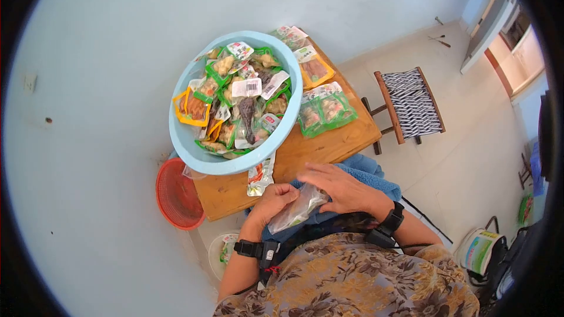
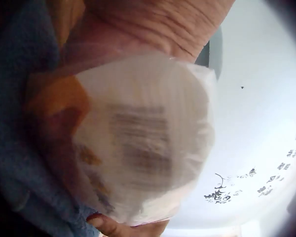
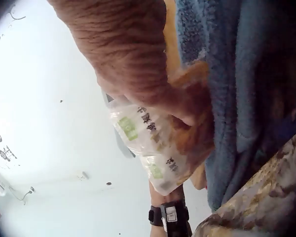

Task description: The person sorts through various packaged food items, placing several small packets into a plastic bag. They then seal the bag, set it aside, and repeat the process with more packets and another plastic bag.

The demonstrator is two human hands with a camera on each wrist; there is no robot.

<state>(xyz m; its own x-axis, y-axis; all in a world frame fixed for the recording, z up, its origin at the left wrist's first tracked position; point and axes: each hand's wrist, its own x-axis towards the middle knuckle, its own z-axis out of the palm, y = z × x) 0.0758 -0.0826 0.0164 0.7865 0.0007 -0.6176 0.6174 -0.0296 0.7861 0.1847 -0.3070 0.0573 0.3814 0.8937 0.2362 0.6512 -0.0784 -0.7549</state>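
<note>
Now | our L hand (image 1: 274, 204) pinches pkt (image 1: 298, 210) at far-L edge | R hand (image 1: 346, 191) over R end, grip: can't tell

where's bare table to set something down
The table has a bare patch between the basin, green packs and towel, and a smaller one at its corner by the red basket, between basin and lone packet. Crowded: the basin, heaped with packets, and the table's far end.

A wooden table (image 1: 317, 151) carries a light-blue basin (image 1: 235, 166), with several food packets (image 1: 328, 111) lying beside it.
</note>
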